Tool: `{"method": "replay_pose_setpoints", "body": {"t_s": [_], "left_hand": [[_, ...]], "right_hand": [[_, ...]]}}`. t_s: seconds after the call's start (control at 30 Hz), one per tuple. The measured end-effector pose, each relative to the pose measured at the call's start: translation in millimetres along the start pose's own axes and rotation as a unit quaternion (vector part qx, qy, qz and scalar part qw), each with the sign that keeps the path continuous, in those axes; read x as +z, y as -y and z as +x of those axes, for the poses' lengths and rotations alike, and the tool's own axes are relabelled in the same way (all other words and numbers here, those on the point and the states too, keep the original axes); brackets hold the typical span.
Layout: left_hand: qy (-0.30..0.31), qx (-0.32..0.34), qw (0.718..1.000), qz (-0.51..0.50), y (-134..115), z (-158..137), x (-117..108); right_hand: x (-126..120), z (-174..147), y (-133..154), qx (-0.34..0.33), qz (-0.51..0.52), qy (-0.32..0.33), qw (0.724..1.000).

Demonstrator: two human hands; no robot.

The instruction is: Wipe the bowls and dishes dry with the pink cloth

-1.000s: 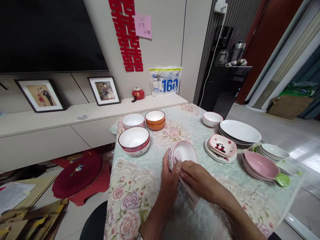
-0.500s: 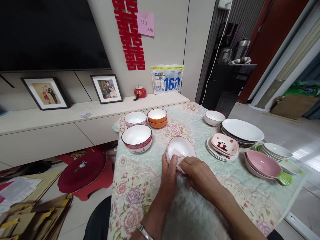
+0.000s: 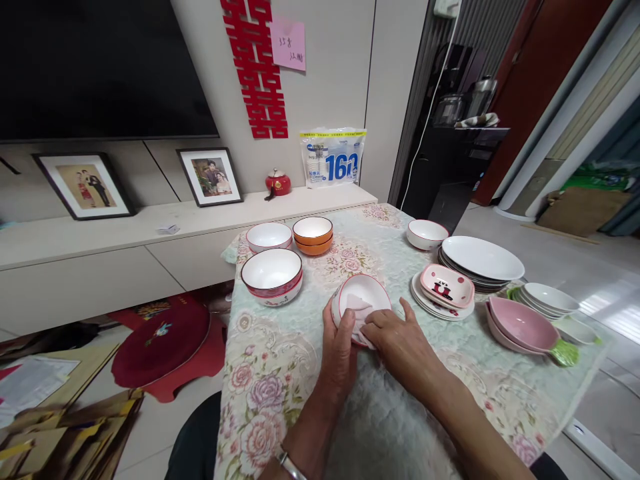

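One head-worn view — looks forward and down across the tabletop; hands close below, wall beyond.
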State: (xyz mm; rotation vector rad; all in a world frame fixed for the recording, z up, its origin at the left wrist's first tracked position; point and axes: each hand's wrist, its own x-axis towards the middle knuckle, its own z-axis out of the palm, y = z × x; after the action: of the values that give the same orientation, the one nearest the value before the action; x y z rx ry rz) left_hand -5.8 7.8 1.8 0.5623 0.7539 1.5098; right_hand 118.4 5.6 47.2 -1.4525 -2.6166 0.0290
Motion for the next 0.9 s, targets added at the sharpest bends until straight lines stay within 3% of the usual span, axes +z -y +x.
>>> {"method": "replay_pose_setpoints", "body": {"t_s": [0.13, 0.3, 0.37, 0.47, 0.6, 0.67, 0.77, 0.9], "left_hand": [[-0.024, 0.007, 1.000, 0.004, 2, -1, 3], [0.005, 0.020, 1.000, -0.021, 3, -4, 3], [0.004, 0.020, 0.999, -0.031, 2, -4, 2], [-0.002, 0.013, 0.999, -0.041, 0, -2, 1], [-0.012, 0.003, 0.999, -0.030, -2, -1, 2], [-0.017, 0.007, 1.000, -0.021, -2, -1, 2], [-0.013, 0.016, 1.000, -0.014, 1, -3, 1], [-0.002, 0.016, 1.000, -0.020, 3, -6, 0]], "right_hand": [[4, 2, 3, -0.008, 0.030, -0.010, 0.999], [4, 6, 22, 0.054, 0.159, -0.025, 0.986], [3, 5, 23, 0.027, 0.178, -0.023, 0.983], [3, 3, 15, -0.035, 0.134, 0.009, 0.990], [4, 0, 2, -0.014, 0.034, -0.001, 0.999], [4, 0, 1, -0.009, 0.033, -0.007, 0.999], [5, 2, 9, -0.007, 0.108, -0.020, 0.994], [8, 5, 21, 0.070, 0.226, -0.053, 0.970]]}}
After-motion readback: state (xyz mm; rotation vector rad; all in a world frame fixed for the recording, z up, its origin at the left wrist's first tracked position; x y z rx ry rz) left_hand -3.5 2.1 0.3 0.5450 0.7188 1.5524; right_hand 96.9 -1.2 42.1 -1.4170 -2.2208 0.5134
